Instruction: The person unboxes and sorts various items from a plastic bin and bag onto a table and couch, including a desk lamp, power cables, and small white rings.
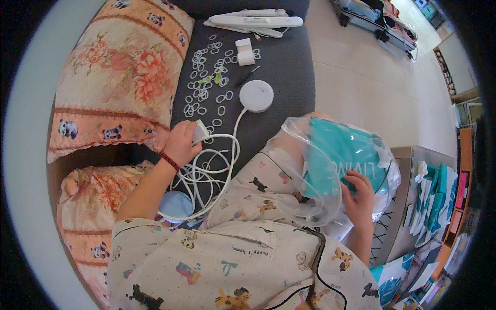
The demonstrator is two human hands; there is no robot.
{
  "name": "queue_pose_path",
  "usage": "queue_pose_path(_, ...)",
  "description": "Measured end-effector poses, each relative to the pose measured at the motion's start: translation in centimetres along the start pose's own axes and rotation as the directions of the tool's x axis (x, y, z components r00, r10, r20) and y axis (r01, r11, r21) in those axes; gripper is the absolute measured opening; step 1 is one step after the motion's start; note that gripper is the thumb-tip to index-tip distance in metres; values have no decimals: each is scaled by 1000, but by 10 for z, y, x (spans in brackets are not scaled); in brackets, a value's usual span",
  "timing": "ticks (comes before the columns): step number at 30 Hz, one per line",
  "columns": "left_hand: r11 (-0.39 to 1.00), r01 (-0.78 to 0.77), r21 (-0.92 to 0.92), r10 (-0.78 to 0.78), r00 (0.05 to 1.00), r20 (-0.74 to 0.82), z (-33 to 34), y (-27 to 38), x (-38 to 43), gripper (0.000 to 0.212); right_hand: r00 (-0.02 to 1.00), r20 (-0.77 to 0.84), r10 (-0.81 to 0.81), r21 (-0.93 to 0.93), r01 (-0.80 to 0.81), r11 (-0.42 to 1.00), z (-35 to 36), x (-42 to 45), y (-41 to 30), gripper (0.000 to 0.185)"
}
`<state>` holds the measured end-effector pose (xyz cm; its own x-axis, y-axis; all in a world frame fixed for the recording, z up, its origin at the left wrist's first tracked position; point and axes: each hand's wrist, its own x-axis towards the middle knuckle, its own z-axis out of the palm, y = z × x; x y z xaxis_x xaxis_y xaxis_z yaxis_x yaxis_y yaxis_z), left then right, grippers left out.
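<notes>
My left hand (183,142), with a dark red cord bracelet at the wrist, grips a small white block (200,132) that looks like a charger plug. Loops of white cable (211,166) hang and lie just below it on the sofa seat. A round white puck-like device (256,96) on a white cord sits farther up the seat. My right hand (358,193) has its fingers curled at a clear plastic bag (329,211) on my leg. Inside that bag is a teal package (341,151) bearing white letters. A round light-blue object (176,205) lies under the cable near my left forearm.
Many small white rings (199,93) are scattered on the dark grey seat (286,58), around a white block-shaped piece (245,52). White hair straighteners (254,21) lie at the far end. Floral cushions (120,77) line the left. An open suitcase (376,25) stands on the floor.
</notes>
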<state>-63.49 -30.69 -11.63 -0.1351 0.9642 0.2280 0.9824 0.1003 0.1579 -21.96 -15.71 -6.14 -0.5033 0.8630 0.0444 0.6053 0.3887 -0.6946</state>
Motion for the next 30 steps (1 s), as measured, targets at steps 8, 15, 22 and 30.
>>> queue_pose_path(8, 634, 565, -528, -409, 825, 390, 45, -40, 10, 43, 997, 11, 78, 6, -78, 997, 0, -3, 0, 19)
queue_pose_path(15, 821, 571, 13, -480, 678, 557, 32, -24, 44, 61, 997, 28, 73, 15, -73, 997, -3, 0, 1, 19)
queue_pose_path(22, 835, 549, -36, -465, 739, 487, 34, -9, 52, 53, 999, 18, 46, 13, -46, 999, -6, -2, 3, 21)
queue_pose_path(30, 493, 646, -582, -517, 756, 401, 7, -16, 74, 28, 993, 65, 94, 124, -102, 987, -11, 2, 1, 22)
